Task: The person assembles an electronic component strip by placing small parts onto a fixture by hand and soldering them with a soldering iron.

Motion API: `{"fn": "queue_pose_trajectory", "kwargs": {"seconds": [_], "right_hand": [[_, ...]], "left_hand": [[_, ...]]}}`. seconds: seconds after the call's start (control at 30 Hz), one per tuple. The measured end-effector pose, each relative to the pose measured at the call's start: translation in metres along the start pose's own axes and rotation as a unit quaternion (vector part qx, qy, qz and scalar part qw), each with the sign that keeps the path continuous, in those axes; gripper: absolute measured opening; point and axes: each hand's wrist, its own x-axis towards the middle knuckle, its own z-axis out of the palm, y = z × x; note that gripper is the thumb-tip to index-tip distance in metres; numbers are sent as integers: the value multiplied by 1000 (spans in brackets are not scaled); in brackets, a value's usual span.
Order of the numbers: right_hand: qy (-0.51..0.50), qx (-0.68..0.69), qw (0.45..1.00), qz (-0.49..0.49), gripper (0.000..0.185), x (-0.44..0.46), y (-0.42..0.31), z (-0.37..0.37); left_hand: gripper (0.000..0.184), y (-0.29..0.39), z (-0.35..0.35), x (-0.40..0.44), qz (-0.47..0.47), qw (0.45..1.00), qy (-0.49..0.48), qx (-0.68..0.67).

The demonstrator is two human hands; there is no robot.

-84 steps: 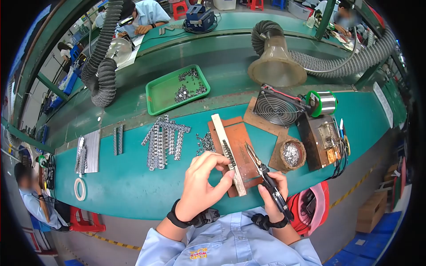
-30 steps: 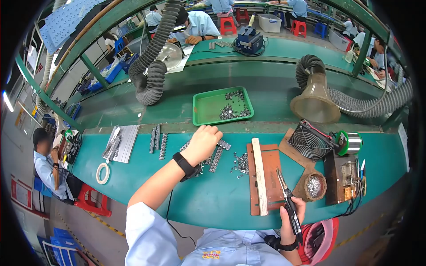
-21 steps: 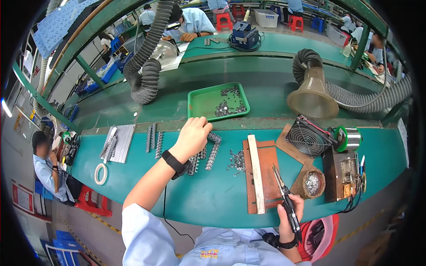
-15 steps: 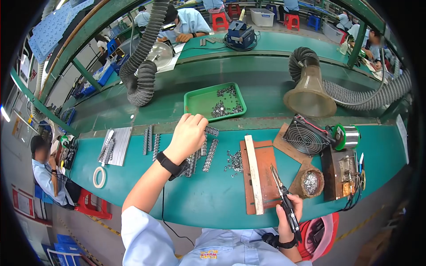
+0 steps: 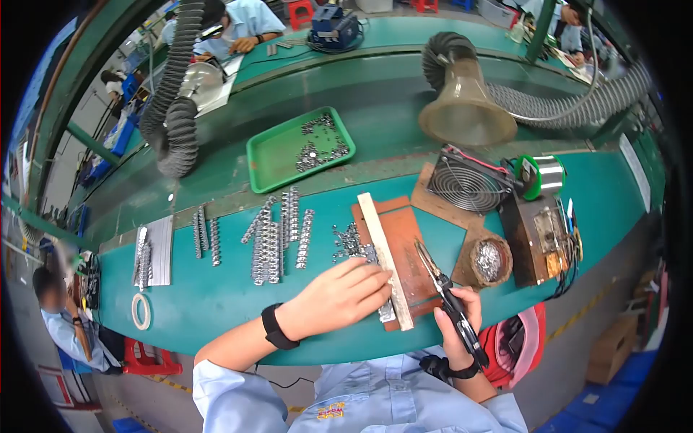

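Nearest the body, the right hand (image 5: 458, 328) is holding a black-handled, pointed tool (image 5: 456, 314), its fingers closing around the handle and its metal tip pointing over a brown board (image 5: 419, 252). The left hand (image 5: 339, 299) is reaching across the desk (image 5: 216, 317), its fingers lying close together and bending over a metal strip (image 5: 387, 312), with the fingertips touching a pale wooden bar (image 5: 377, 238). The strip is lying along the bar's left side, partly hidden under the hand; whether the thumb is pinching it, I cannot tell. The bar is resting lengthwise on the board.

A white ring (image 5: 141, 311) is lying flat at the left. Slightly beyond the left hand, loose metal parts (image 5: 348, 242) are lying scattered beside the board, and several rows of metal parts (image 5: 267, 252) are lying farther left, some overlapping. To the board's right, a round brown container (image 5: 491, 261) is holding shiny material, near a dark box (image 5: 523, 242).

Farther away, a fan (image 5: 465, 186) is standing near a green-rimmed spool (image 5: 541, 177). A green tray (image 5: 271, 160) is holding small metal parts beyond the rows. Behind the fan, a funnel-shaped hood (image 5: 469, 119) is hanging from a ribbed hose. At the far side, a person in a light blue shirt (image 5: 249, 18) is leaning over another work surface.
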Motion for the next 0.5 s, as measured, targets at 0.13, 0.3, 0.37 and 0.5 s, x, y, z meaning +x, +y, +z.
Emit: {"fn": "queue_pose_trajectory", "kwargs": {"seconds": [0.13, 0.3, 0.37, 0.5], "right_hand": [[2, 9, 999, 33, 35, 0, -4, 1], [8, 13, 999, 39, 35, 0, -4, 3], [4, 1, 999, 38, 35, 1, -5, 3], [4, -17, 1000, 15, 35, 2, -2, 3]], "left_hand": [[28, 8, 12, -4, 25, 999, -15, 27], [29, 9, 13, -4, 2, 999, -1, 46], [30, 9, 13, -5, 0, 999, -8, 43], [30, 9, 16, -5, 2, 999, -9, 48]]}}
